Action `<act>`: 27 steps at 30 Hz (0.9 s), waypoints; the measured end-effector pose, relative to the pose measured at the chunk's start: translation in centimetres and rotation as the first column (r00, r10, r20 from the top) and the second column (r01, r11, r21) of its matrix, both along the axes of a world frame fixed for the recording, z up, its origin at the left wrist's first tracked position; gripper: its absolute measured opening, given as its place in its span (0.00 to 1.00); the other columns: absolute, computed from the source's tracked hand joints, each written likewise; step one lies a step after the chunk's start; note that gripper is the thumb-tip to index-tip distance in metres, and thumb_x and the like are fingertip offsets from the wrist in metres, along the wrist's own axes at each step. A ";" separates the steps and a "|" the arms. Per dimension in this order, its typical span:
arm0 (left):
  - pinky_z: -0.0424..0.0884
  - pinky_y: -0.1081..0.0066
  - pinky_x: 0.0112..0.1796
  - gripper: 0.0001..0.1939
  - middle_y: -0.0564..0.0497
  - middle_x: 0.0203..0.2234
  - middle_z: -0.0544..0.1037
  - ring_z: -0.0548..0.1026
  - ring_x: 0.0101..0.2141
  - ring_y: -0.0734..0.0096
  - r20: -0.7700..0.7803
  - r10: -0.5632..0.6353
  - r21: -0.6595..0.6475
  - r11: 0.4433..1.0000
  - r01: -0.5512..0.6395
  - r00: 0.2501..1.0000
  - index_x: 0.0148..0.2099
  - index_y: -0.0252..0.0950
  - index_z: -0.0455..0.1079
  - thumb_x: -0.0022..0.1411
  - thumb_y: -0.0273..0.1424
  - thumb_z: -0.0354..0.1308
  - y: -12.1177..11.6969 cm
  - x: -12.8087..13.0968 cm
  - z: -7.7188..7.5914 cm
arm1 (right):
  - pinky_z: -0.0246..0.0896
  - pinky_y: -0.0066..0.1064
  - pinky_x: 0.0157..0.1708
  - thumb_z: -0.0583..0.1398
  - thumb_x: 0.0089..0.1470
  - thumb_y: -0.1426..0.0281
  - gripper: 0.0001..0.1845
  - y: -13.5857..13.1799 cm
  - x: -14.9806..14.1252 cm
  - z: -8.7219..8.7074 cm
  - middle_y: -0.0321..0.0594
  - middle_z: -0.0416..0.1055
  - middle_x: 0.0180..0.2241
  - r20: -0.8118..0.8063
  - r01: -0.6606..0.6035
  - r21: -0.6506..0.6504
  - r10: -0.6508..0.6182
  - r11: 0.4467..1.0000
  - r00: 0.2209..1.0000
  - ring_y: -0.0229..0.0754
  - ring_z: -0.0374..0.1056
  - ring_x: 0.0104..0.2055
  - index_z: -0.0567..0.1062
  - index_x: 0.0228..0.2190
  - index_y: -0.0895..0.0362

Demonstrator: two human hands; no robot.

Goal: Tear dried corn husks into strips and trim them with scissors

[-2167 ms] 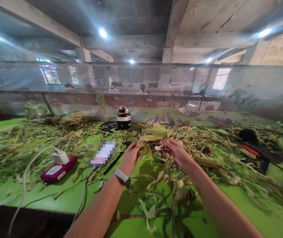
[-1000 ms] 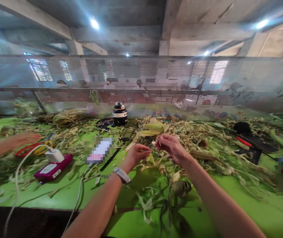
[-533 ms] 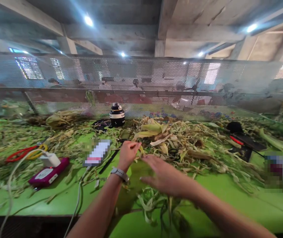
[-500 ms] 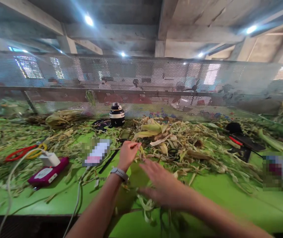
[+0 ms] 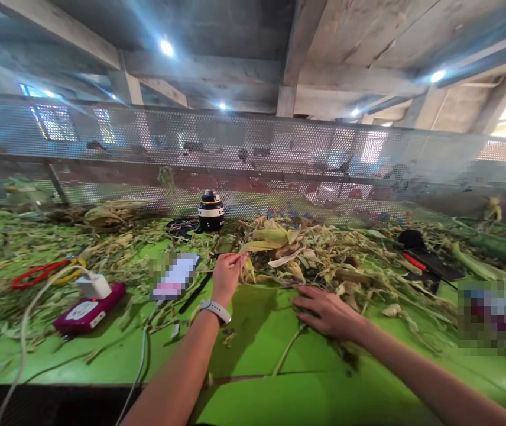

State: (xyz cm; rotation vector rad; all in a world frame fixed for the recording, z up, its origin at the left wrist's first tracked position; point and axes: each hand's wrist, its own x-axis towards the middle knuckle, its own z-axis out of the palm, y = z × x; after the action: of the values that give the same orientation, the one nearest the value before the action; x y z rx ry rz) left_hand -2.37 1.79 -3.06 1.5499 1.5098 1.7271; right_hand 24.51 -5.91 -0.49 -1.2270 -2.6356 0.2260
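Note:
My left hand [image 5: 227,279], with a grey watch [image 5: 216,311] on its wrist, is closed in a pinch at the near edge of a pile of dry corn husks [image 5: 315,260]. A yellowish strip of husk [image 5: 249,271] hangs at its fingertips. To the right, my right hand [image 5: 327,312] rests low over the green table [image 5: 253,355], palm down, fingers stretched out and a little apart. Husk scraps lie around its fingers, and a thin pale strip [image 5: 287,350] runs from beneath it toward the table's front edge.
Left of my hands lie a phone [image 5: 177,275] on a cable, a purple power strip [image 5: 88,310] with a white charger [image 5: 95,286], and red-handled scissors [image 5: 40,275]. A black bottle [image 5: 211,213] stands before the perforated metal screen [image 5: 257,160]. A black object [image 5: 432,260] sits at right.
My right hand has moved right, away from my left hand, and loose scraps near the front have shifted right with it. My left hand stays pinched in nearly the same place.

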 end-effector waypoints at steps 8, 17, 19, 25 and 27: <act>0.70 0.69 0.37 0.12 0.48 0.30 0.75 0.73 0.33 0.67 0.093 -0.022 -0.004 1.000 0.023 0.995 0.28 0.36 0.78 0.50 0.39 0.63 0.3 0.2 -0.5 | 0.62 0.31 0.41 0.55 0.53 0.73 0.12 6.2 1.5 4.5 0.43 0.76 0.40 0.090 0.393 0.114 -0.404 0.912 0.910 0.45 0.70 0.42 0.79 0.36 0.55; 0.71 0.67 0.38 0.12 0.47 0.31 0.76 0.74 0.34 0.67 0.091 -0.108 0.025 0.994 0.107 0.990 0.31 0.36 0.79 0.51 0.39 0.63 0.6 0.4 -1.0 | 0.60 0.29 0.41 0.60 0.43 0.76 0.22 8.5 0.8 5.1 0.46 0.75 0.43 0.433 0.269 0.009 -0.246 0.963 0.867 0.48 0.69 0.45 0.76 0.44 0.57; 0.71 0.67 0.39 0.11 0.47 0.31 0.76 0.74 0.33 0.67 0.079 -0.116 0.022 0.993 0.114 0.990 0.31 0.36 0.79 0.52 0.38 0.62 0.5 0.5 -1.0 | 0.59 0.30 0.41 0.60 0.43 0.76 0.22 8.2 0.6 5.4 0.46 0.74 0.44 0.455 0.234 0.039 -0.226 0.972 0.861 0.48 0.68 0.46 0.75 0.43 0.57; 0.70 0.67 0.41 0.07 0.48 0.29 0.76 0.74 0.33 0.67 0.043 -0.119 0.031 0.993 0.118 0.992 0.29 0.36 0.79 0.51 0.34 0.64 0.1 1.2 -0.7 | 0.59 0.33 0.40 0.62 0.41 0.71 0.16 7.5 0.0 4.9 0.49 0.74 0.41 0.565 0.222 0.064 -0.219 0.973 0.796 0.52 0.69 0.44 0.76 0.37 0.59; 0.70 0.67 0.41 0.06 0.48 0.28 0.76 0.74 0.33 0.68 0.045 -0.123 0.026 0.992 0.122 0.991 0.29 0.36 0.79 0.50 0.33 0.64 0.0 1.4 -0.6 | 0.59 0.33 0.37 0.62 0.41 0.72 0.14 7.4 -0.2 4.7 0.49 0.75 0.39 0.613 0.232 0.048 -0.212 0.972 0.761 0.52 0.70 0.42 0.77 0.34 0.58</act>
State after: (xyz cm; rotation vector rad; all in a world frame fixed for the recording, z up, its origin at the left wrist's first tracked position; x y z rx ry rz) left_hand -0.97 1.84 -3.66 1.5681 1.3473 1.7056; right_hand 24.31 1.52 4.19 -1.8758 -2.9589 -0.2253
